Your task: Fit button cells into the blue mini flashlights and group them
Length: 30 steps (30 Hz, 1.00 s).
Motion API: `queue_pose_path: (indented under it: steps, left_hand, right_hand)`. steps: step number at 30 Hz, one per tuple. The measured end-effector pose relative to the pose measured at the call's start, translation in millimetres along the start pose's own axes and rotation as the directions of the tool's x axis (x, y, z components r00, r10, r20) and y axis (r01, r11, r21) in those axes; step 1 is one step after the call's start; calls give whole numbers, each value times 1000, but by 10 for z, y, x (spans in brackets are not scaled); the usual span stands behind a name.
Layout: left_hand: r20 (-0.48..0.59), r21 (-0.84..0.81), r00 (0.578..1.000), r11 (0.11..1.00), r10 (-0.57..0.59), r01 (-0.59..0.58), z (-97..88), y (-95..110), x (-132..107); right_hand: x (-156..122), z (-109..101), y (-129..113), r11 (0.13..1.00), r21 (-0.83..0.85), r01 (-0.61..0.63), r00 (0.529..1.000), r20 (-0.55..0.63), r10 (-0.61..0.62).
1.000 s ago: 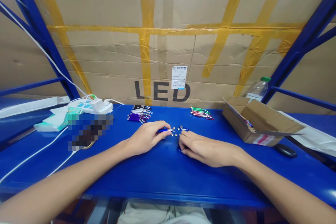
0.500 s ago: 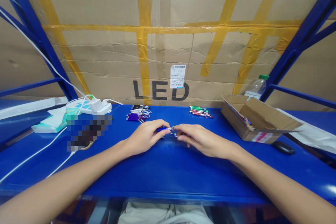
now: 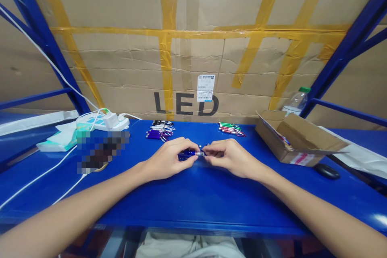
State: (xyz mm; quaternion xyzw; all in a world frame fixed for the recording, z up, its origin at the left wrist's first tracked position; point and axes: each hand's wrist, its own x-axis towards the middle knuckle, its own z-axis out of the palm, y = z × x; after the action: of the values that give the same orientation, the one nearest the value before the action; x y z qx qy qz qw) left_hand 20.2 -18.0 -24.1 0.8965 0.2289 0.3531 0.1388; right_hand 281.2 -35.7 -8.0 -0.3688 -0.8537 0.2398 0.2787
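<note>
My left hand (image 3: pixel 171 156) is closed around a small dark-blue keychain flashlight (image 3: pixel 189 153), its silver end pointing right. At that end, my right hand (image 3: pixel 232 158) has thumb and fingers pinched together; whatever they grip is mostly hidden, though a bit of blue shows above the fingertips. A small shiny metal piece (image 3: pixel 200 146) shows just beyond the flashlight's tip. Past my left hand lies a row of purple, silver and black keychain flashlights (image 3: pixel 159 131) with carabiner clips. Green and red ones (image 3: pixel 231 129) lie beyond my right hand.
An open cardboard box (image 3: pixel 298 141) stands at the right, with a black mouse (image 3: pixel 327 171) by it and a bottle (image 3: pixel 296 100) behind. To the left are a power strip (image 3: pixel 122 124), a tissue pack (image 3: pixel 59 141) and a blurred-out dark object (image 3: pixel 104 153). A large cardboard sheet (image 3: pixel 130 68) backs the blue table (image 3: pixel 181 205).
The flashlight in my left hand has shifted slightly down and right. My right fingers have moved in and closed at its silver end. The table's other things stay put.
</note>
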Motion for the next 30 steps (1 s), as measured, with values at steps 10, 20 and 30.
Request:
queue_pose_path:
  steps: [10,20,30]
  left_hand:
    - [-13,0,1000,1000,15,-14,26,-59,-14]
    - [-157,57,983,995,94,-86,47,-15,0]
    - [-55,108,995,991,-78,84,13,-63,29]
  right_hand:
    - [-15,52,-45,990,-74,120,980,-151,-130]
    - [-74,93,-75,941,-237,242,918,-257,-301]
    - [-54,72,12,939,-304,157,948,-220,-230]
